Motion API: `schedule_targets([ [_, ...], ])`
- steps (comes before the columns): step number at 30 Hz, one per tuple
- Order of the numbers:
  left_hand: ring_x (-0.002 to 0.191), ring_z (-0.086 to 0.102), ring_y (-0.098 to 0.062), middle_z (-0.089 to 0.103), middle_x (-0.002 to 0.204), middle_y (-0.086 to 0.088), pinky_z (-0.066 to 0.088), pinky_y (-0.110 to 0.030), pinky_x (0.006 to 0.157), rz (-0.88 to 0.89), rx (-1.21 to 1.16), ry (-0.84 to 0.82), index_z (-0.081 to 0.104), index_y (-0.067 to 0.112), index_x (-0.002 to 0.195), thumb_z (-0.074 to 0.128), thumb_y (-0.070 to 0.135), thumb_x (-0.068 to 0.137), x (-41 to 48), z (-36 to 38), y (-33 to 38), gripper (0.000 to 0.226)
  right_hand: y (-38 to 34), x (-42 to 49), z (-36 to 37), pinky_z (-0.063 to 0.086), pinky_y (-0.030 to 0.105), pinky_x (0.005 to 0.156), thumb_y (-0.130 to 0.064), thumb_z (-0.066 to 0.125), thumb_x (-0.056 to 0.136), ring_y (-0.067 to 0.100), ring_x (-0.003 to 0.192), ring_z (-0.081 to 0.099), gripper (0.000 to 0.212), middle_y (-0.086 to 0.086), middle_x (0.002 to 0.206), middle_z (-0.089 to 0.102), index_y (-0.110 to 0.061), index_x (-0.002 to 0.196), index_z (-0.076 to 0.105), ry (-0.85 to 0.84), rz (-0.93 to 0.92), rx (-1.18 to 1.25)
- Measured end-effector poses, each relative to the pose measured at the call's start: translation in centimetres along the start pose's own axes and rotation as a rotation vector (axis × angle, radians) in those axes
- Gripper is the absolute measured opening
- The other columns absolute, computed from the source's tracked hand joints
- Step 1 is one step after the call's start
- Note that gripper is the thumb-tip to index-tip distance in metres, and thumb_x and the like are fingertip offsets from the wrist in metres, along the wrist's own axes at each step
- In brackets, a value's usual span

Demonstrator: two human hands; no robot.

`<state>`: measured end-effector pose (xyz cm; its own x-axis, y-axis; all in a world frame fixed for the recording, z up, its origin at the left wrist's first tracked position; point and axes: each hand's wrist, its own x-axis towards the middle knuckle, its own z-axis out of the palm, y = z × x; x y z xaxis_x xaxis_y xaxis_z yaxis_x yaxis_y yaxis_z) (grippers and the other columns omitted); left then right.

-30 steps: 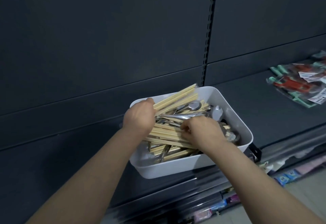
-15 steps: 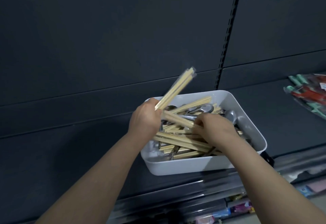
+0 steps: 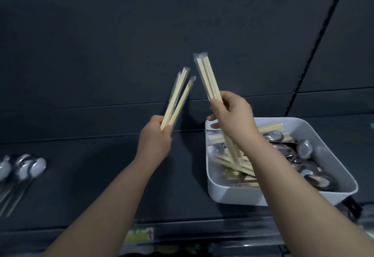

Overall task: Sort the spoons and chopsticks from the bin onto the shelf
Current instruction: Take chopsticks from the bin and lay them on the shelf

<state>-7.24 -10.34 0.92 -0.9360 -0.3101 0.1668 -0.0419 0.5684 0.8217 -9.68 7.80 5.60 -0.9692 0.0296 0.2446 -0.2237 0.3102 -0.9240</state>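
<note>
Left hand [image 3: 155, 135] grips two clear-wrapped chopstick packs [image 3: 178, 96] by their lower ends. Just right of it, right hand [image 3: 232, 115] grips another wrapped chopstick bundle [image 3: 208, 78], tips pointing up. Below the right hand sits the white bin [image 3: 222, 194], holding more chopsticks [image 3: 232, 163] and spoons [image 3: 303, 149]. Far left of the left hand, sorted spoons [image 3: 22, 167] lie on the dark shelf [image 3: 101, 175]. Best approach: square the ends together, then lay the packs flat, apart from the spoons. A shelf-edge label [image 3: 139, 235] beneath the left forearm is too blurred to read
</note>
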Motion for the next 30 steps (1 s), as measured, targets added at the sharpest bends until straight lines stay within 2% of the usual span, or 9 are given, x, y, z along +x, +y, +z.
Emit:
schedule_targets([
  [3,0.071,0.063,-0.021,0.064,0.087,-0.007,0.061,-0.044,0.066,-0.213,-0.033,-0.047,0.055,0.016,0.103,0.051,0.016,0.094,-0.8,-2.9,-3.1,0.010,-0.3,-0.4,5.7,0.057,0.031,0.048,-0.011,0.043,0.097,0.016,0.055,0.062,0.015,0.009,0.078,0.058,-0.008,0.095,0.057,-0.262,0.233,0.020],
  [6,0.069,0.059,-0.019,0.061,0.087,-0.008,0.058,-0.036,0.060,-0.386,-0.073,-0.086,0.054,0.009,0.106,0.052,0.012,0.094,-1.8,-4.6,-7.0,0.013,2.3,-1.8,10.7,0.058,0.036,0.053,-0.012,0.044,0.098,0.018,0.054,0.062,0.015,0.009,0.074,0.057,-0.008,0.090,0.056,-0.421,0.395,-0.046],
  [11,0.071,0.064,-0.026,0.063,0.091,-0.010,0.060,-0.041,0.065,-0.481,0.067,-0.148,0.054,0.011,0.104,0.054,0.020,0.090,-2.4,-6.4,-11.6,0.016,6.1,-3.4,15.3,0.061,0.040,0.062,-0.016,0.049,0.094,0.024,0.069,0.071,0.015,0.011,0.079,0.067,-0.008,0.102,0.060,-0.432,0.485,-0.273],
  [14,0.082,0.064,-0.027,0.065,0.098,-0.008,0.051,-0.032,0.068,-0.393,0.261,-0.204,0.053,0.013,0.106,0.053,0.026,0.090,-2.1,-6.9,-12.8,0.021,6.7,-3.9,17.0,0.056,0.034,0.067,-0.018,0.051,0.090,0.026,0.082,0.067,0.016,0.010,0.094,0.067,-0.009,0.098,0.061,-0.442,0.415,-0.441],
  [17,0.090,0.060,-0.025,0.062,0.103,-0.005,0.047,-0.031,0.072,-0.281,0.383,-0.287,0.051,0.012,0.112,0.053,0.028,0.093,-1.8,-7.2,-13.3,0.024,6.5,-4.2,18.5,0.041,0.024,0.055,-0.010,0.046,0.087,0.021,0.076,0.058,0.019,0.005,0.087,0.062,-0.008,0.091,0.064,-0.493,0.299,-0.565],
  [21,0.085,0.062,-0.019,0.064,0.095,0.000,0.053,-0.033,0.072,-0.130,0.531,-0.384,0.059,0.014,0.111,0.049,0.025,0.097,-1.4,-7.4,-13.7,0.021,6.5,-4.6,19.4,0.048,0.026,0.062,-0.008,0.042,0.088,0.019,0.078,0.059,0.027,0.004,0.092,0.065,-0.012,0.092,0.068,-0.565,0.224,-0.751],
  [24,0.091,0.062,-0.018,0.066,0.104,0.001,0.051,-0.030,0.072,-0.080,0.554,-0.384,0.063,0.017,0.116,0.047,0.019,0.098,-1.0,-7.3,-13.6,0.024,6.2,-5.2,18.8,0.053,0.031,0.069,-0.013,0.043,0.089,0.021,0.086,0.061,0.026,0.001,0.097,0.066,-0.019,0.095,0.067,-0.614,0.126,-0.911],
  [27,0.098,0.062,-0.018,0.067,0.110,0.002,0.050,-0.030,0.073,0.018,0.503,-0.309,0.064,0.021,0.117,0.047,0.016,0.097,-0.3,-6.9,-12.2,0.027,4.9,-5.5,16.8,0.041,0.027,0.069,-0.017,0.047,0.091,0.025,0.100,0.059,0.024,0.001,0.104,0.062,-0.023,0.105,0.065,-0.465,-0.065,-1.061],
  [30,0.102,0.063,-0.019,0.070,0.109,0.005,0.053,-0.033,0.082,0.104,0.435,-0.263,0.066,0.024,0.111,0.048,0.020,0.095,0.7,-5.7,-10.0,0.024,3.5,-5.6,13.8,0.032,0.029,0.067,-0.020,0.047,0.092,0.026,0.102,0.056,0.019,0.001,0.103,0.060,-0.024,0.103,0.063,-0.289,-0.191,-1.147],
])
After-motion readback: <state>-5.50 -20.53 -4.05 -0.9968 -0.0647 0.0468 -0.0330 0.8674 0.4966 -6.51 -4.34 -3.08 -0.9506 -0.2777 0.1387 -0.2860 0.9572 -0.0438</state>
